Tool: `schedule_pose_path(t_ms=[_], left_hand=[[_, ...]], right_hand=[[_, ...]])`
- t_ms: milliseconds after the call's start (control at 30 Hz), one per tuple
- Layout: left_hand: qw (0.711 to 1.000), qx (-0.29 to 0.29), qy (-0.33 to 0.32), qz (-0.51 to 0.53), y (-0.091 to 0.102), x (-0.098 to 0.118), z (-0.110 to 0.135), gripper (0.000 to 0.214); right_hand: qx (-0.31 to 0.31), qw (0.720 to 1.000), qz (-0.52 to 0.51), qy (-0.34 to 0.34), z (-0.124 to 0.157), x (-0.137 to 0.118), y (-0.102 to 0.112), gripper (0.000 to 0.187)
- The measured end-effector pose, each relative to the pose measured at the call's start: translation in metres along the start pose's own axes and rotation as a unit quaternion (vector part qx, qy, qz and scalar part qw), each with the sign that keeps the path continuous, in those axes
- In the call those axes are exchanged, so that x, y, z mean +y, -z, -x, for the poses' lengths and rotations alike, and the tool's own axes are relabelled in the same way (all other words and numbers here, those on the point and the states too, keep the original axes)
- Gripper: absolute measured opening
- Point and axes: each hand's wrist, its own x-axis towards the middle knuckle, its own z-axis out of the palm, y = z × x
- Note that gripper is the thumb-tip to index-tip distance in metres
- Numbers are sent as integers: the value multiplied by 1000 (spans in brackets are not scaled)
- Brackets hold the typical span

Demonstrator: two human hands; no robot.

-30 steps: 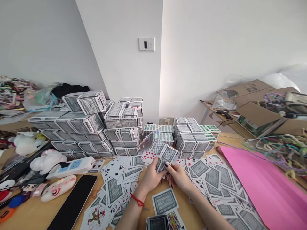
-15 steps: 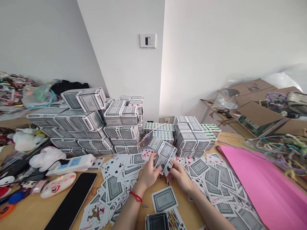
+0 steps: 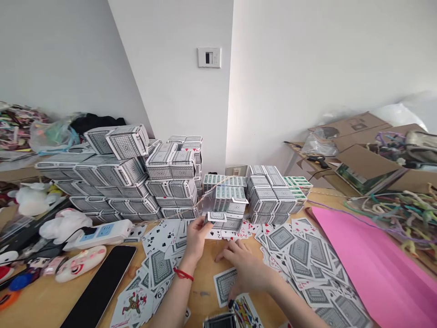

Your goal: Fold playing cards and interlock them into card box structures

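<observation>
My left hand (image 3: 195, 241) pinches the left end of a small block folded from playing cards (image 3: 232, 222), grey card backs outward, in front of the stacked blocks. With its fingers and thumb apart, my right hand (image 3: 251, 269) reaches down over a face-down playing card (image 3: 222, 284) and partly covers it. Its thumb is near a face card (image 3: 247, 312) and a dark open-topped box (image 3: 219, 321) at the bottom edge. Whether the thumb touches the cards I cannot tell.
Stacked card blocks (image 3: 109, 173) rise at the left; a smaller stack (image 3: 271, 193) stands right of centre. Loose cards (image 3: 300, 255) spread on both sides. A black phone (image 3: 100, 287), a power strip (image 3: 102, 232), pink paper (image 3: 362, 255) and a cardboard box (image 3: 368, 166) lie around.
The card block has tilted down and away toward the tabletop in my left hand. My right hand has let go of it and moved down toward the loose cards near me.
</observation>
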Motion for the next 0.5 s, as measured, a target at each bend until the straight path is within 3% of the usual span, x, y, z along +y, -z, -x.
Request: schedule_pose_path(t_ms=[167,267,367,433,500], left_hand=[[992,-17,62,107,2,-4,-2,25],[989,-10,82,124,4,-6,-5,26],[985,9,109,135,5,-6,-6,24],[975,21,133,175,5,-6,-7,22],[965,36,147,215,6,-6,-7,20]], right_hand=[[-28,986,107,-121,8,-24,6,74],[-48,974,131,-177,10,-38,14,56],[-60,970,140,-190,9,-44,20,46],[-47,974,123,-184,8,-40,20,40],[-19,979,74,-188,6,-31,19,21]])
